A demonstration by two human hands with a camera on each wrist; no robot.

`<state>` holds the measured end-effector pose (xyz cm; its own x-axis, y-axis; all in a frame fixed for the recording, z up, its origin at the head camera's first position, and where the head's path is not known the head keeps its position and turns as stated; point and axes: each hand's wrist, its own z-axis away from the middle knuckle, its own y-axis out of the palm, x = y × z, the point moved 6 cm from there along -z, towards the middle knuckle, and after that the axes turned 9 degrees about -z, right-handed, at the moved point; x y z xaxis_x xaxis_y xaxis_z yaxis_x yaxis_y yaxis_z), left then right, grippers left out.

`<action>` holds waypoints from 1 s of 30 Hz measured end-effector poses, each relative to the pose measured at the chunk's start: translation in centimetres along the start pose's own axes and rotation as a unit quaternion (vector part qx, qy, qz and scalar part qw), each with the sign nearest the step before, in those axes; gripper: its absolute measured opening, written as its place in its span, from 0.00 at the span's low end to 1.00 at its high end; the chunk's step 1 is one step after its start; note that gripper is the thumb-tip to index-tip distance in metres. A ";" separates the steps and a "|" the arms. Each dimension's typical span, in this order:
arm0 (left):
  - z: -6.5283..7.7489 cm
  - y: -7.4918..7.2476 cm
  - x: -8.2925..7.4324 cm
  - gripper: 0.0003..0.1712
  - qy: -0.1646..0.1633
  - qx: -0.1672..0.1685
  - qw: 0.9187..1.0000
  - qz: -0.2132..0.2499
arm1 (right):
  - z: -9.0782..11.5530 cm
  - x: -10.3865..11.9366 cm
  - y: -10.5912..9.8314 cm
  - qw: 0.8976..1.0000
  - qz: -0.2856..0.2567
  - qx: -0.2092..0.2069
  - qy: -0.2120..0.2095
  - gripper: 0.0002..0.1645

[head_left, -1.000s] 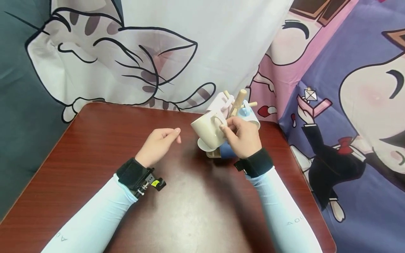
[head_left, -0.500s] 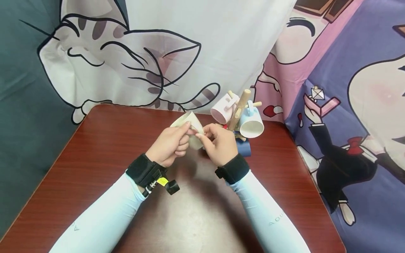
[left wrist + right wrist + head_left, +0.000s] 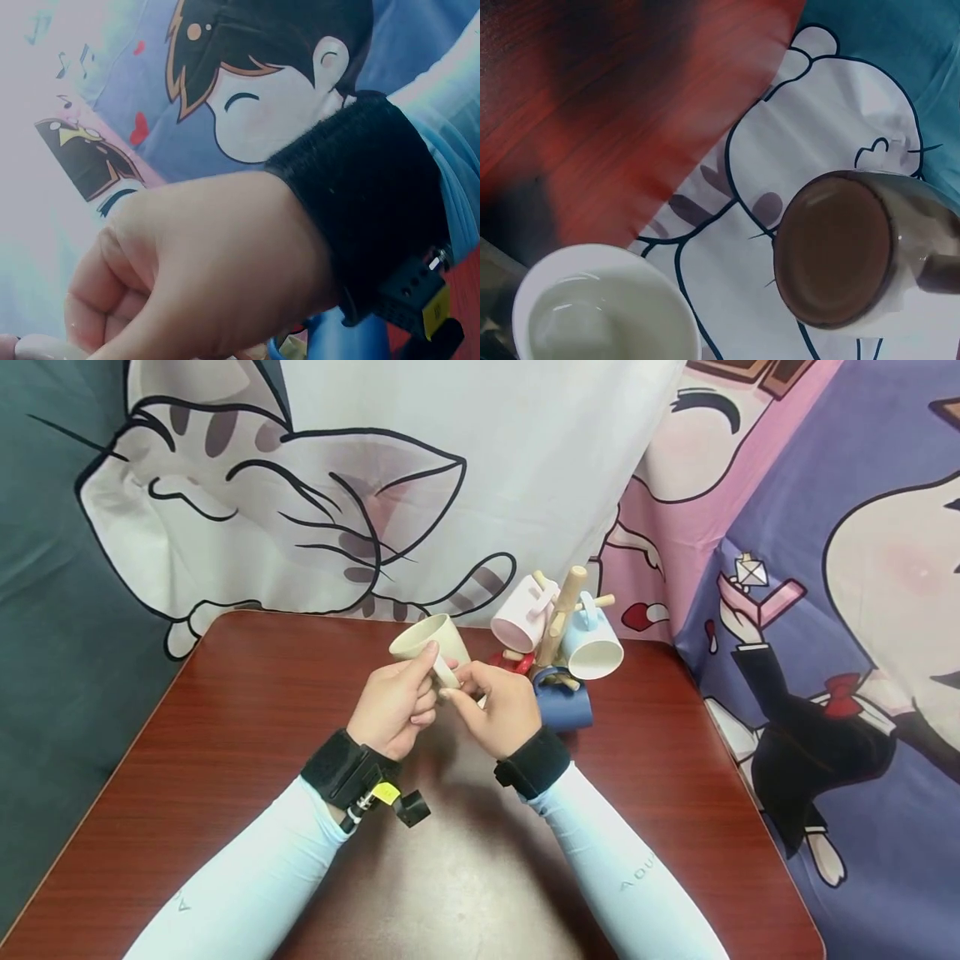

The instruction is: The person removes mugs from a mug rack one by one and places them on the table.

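Both hands hold a cream mug (image 3: 429, 637) over the table. It is tilted, its mouth facing up and left. My left hand (image 3: 393, 710) grips it at the handle side, thumb along the handle (image 3: 445, 672) and fingers curled. From the other side my right hand (image 3: 501, 708) pinches the handle's lower end with thumb and fingertips. In the left wrist view the right hand (image 3: 202, 262) fills the middle, a pale piece of handle (image 3: 49, 349) at its fingertips. A shadowed mug (image 3: 836, 251) with a handle appears in the right wrist view; which mug it is, I cannot tell.
Just right of the hands stands a wooden mug rack (image 3: 558, 622). On it hang a pink mug (image 3: 521, 614), a light blue mug (image 3: 592, 647) and a navy mug (image 3: 564, 706), with a red mug (image 3: 512, 660) partly hidden. Cartoon curtains (image 3: 570, 468) border the brown table (image 3: 247, 693).
The right hand has carried the cream mug left, away from the rack. The left hand has come in and taken hold. Since half a second ago, the mug's mouth has turned up into view.
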<state>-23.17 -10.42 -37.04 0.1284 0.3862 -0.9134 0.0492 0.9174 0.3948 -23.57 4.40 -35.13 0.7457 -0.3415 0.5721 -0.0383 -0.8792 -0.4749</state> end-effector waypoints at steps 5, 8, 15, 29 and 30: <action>0.0 -0.3 0.2 0.18 -0.013 0.009 1.000 0.022 | 0.1 -0.2 0.9 1.000 -0.011 0.009 -0.005 0.10; 0.0 -0.7 0.1 0.18 -0.008 0.010 1.000 0.019 | 0.2 -0.3 1.4 0.999 -0.024 0.023 0.002 0.10; 0.1 -1.8 -0.4 0.14 0.017 -0.006 0.998 -0.053 | 0.3 -0.5 2.2 0.994 -0.073 0.083 0.017 0.13; -1.7 -6.6 -0.7 0.16 0.042 -0.069 0.958 -0.276 | 2.6 -2.9 -1.8 0.984 -0.116 0.071 0.111 0.17; -1.9 -7.0 -0.6 0.15 0.044 -0.075 0.954 -0.287 | 2.9 -3.0 -2.4 0.984 -0.117 0.064 0.118 0.17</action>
<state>-25.47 -16.86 -39.44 0.0383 -0.1825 -0.9825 -0.0572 0.9812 -0.1844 -23.80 8.51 -37.67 0.5487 -0.2164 0.8075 0.2115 -0.8986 -0.3845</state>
